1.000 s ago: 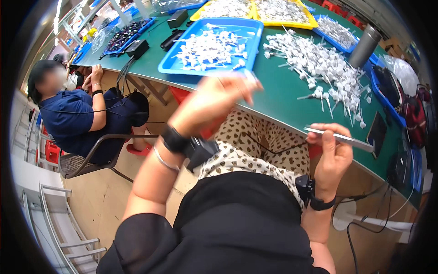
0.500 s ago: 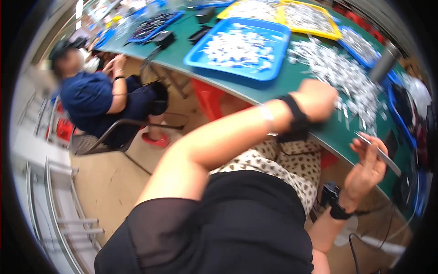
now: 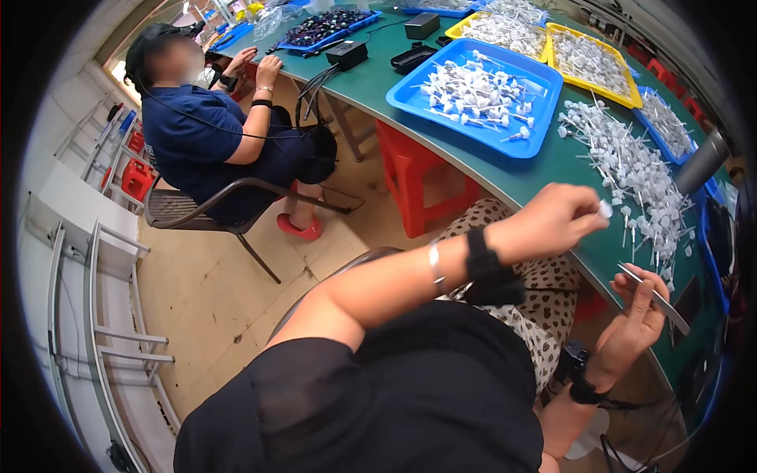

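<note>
My left hand [image 3: 548,223] hovers over the table's near edge, its thumb and fingers pinched on a small white plastic piece [image 3: 605,210]. Farther right, my right hand [image 3: 637,319] is closed round metal tweezers [image 3: 666,309], whose tips point up and left toward the pile. Beyond both hands a loose pile of white stemmed plastic pieces [image 3: 631,175] is spread on the green table [image 3: 505,175]. More such pieces lie in the blue tray [image 3: 406,96] left of the pile.
Two yellow trays [image 3: 637,96] of white parts stand behind. A grey cylinder [image 3: 703,162] is right of the pile. At left a co-worker [image 3: 193,130] sits by a tray of dark parts [image 3: 327,30]. A red stool [image 3: 410,185] is under the table.
My left hand has drawn back from the pile toward the table edge, and a white piece now shows in its fingers. The right hand still holds the tweezers. The whole view has shifted.
</note>
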The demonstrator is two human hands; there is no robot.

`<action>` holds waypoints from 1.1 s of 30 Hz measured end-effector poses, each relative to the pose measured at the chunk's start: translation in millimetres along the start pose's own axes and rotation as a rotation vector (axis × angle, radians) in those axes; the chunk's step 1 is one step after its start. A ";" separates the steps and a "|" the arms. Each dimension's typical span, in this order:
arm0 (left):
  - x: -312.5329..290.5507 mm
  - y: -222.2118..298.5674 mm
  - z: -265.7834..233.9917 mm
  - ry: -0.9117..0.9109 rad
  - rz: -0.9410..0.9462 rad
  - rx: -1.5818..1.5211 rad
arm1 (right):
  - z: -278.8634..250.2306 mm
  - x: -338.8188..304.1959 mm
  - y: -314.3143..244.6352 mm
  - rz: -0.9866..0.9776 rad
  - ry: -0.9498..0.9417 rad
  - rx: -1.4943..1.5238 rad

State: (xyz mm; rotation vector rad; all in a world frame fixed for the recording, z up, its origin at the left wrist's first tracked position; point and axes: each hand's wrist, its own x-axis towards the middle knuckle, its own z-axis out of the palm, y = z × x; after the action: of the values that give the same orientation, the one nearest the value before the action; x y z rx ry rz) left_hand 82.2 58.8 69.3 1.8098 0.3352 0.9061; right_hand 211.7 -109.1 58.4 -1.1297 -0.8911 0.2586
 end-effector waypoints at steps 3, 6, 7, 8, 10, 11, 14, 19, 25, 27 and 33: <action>-49.3 12.9 -5.2 -0.008 -0.248 -0.243 | 20.8 -11.8 -3.3 0.042 -0.068 0.007; -90.2 9.3 -5.4 0.067 -0.170 -0.147 | 36.6 -22.8 -2.6 0.067 -0.148 0.061; -96.6 16.0 -9.3 0.040 -0.175 -0.051 | 41.2 -25.4 -1.8 0.073 -0.159 0.086; -104.3 6.8 -8.4 0.044 -0.129 -0.042 | 46.2 -29.0 -2.7 0.097 -0.156 0.096; -111.8 -2.2 -6.0 0.105 -0.208 -0.154 | 50.7 -33.4 -1.1 0.120 -0.180 0.126; -113.1 -5.4 -8.2 0.120 -0.227 -0.174 | 51.2 -34.3 0.3 0.125 -0.198 0.112; -113.5 -7.6 -8.7 0.127 -0.213 -0.204 | 52.5 -36.9 1.5 0.121 -0.219 0.082; -115.6 -12.7 -7.1 0.144 -0.158 -0.178 | 53.3 -39.2 2.1 0.091 -0.282 0.058; -116.1 -10.1 -6.6 0.111 -0.134 -0.078 | 52.6 -40.0 5.1 0.030 -0.305 0.021; -115.6 -10.5 -6.0 0.106 -0.111 -0.072 | 52.5 -38.9 5.1 0.016 -0.309 -0.021; -115.5 -11.4 -5.3 0.091 -0.103 -0.068 | 51.6 -37.6 6.7 -0.006 -0.322 -0.079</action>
State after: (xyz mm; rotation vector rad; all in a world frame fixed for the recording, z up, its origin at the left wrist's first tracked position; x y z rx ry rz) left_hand 2.4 -2.4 11.0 1.6774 0.4462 0.9192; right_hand 151.7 -94.0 41.4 -1.1774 -1.1974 0.4109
